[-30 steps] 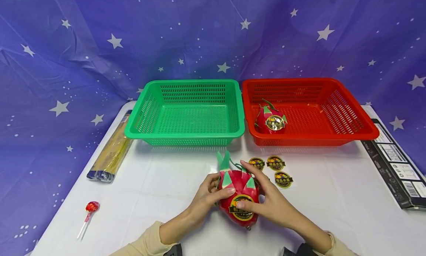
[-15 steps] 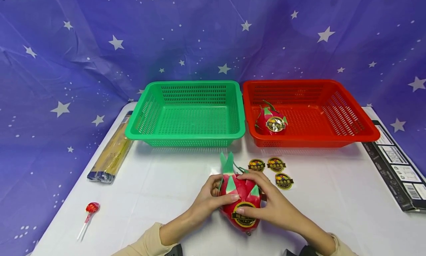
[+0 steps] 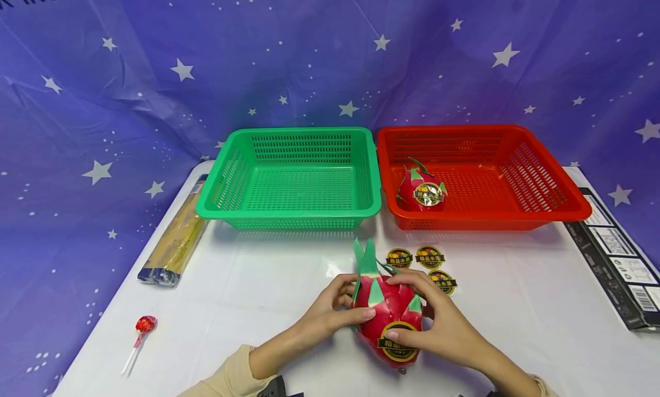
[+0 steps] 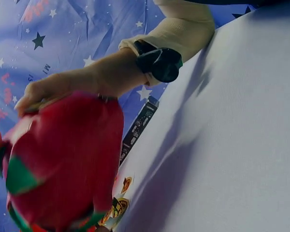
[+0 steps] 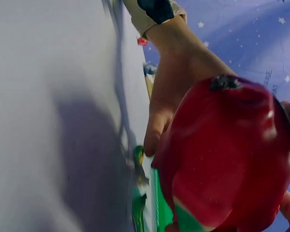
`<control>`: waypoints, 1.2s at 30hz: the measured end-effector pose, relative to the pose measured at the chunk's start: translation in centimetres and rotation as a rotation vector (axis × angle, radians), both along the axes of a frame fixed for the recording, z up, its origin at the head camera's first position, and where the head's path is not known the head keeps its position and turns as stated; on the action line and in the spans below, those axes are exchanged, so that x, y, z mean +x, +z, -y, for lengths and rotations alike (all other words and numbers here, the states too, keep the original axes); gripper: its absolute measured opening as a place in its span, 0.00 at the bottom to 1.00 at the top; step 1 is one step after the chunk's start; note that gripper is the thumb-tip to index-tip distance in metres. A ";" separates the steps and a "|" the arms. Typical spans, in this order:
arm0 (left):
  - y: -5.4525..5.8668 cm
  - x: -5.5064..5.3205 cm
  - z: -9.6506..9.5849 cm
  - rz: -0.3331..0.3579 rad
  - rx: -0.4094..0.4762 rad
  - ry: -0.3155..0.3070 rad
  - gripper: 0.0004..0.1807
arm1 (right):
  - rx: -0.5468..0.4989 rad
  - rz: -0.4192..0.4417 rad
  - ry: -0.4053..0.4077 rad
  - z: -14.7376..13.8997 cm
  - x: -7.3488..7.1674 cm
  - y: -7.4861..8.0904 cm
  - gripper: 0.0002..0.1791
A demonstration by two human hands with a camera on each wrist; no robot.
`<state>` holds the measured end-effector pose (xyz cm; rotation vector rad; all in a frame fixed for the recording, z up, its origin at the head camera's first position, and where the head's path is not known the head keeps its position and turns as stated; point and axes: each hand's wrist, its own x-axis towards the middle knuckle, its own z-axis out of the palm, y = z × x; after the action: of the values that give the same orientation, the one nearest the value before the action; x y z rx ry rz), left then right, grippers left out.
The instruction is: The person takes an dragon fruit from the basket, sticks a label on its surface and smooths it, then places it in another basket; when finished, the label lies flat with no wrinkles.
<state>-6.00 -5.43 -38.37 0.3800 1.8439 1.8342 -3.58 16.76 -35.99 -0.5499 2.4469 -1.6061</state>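
A red dragon fruit (image 3: 384,305) with green leaf tips is held between both hands in the head view, stem end toward the body. My left hand (image 3: 330,311) grips its left side, thumb lying across the front. On the right side, my right hand (image 3: 438,317) holds it, with the thumb on a round black-and-gold fruit sticker (image 3: 399,348). The left wrist view has the dragon fruit (image 4: 67,159) raised over the white table. In the right wrist view, its smooth red underside (image 5: 227,154) hides part of the left hand (image 5: 179,82).
Behind the hands are a green basket (image 3: 304,213) and a red basket (image 3: 484,215), the red one holding another stickered dragon fruit (image 3: 415,182). Several loose stickers (image 3: 430,257) lie nearby. A lollipop (image 3: 146,323), a plastic-wrapped pack (image 3: 175,236) and a black-and-white box (image 3: 616,259) flank the table.
Both hands have shifted the dragon fruit to the right and slightly toward the body, keeping hold of it. The right forefinger has drawn in from the leaf tips onto the fruit's top.
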 end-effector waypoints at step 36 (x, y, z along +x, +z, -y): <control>3.2 -9.8 -7.8 -0.355 -0.208 0.103 0.36 | -0.564 -0.313 -0.442 -13.4 -11.5 5.7 0.28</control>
<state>-15.84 2.42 -35.15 0.5727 2.3093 1.7006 -15.06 30.17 -30.32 -0.3591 2.4227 -2.6061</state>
